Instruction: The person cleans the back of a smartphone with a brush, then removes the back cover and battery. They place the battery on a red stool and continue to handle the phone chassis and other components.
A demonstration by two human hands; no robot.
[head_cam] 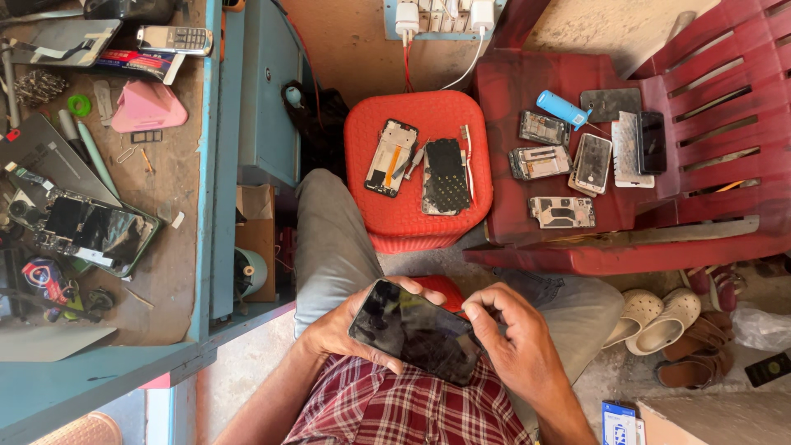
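Observation:
A black smartphone [414, 330] with a dark glossy screen lies across my lap, over my checked shirt. My left hand [339, 328] cups it from beneath at its left end, fingers wrapped around the edge. My right hand [515, 339] grips its right end, thumb and fingertips pinching the upper right corner. A red stool [416, 115] stands just beyond my knees. On it lie an opened phone frame [391, 157] and a dark phone back panel [446, 175].
A red plastic chair [700, 91] at right carries several dismantled phones and a blue cylinder [562, 108]. A blue workbench [206, 206] at left holds an opened phone [91, 231], tools and a pink cloth. Sandals [659, 317] lie on the floor at right. Chargers hang from a power strip [441, 15].

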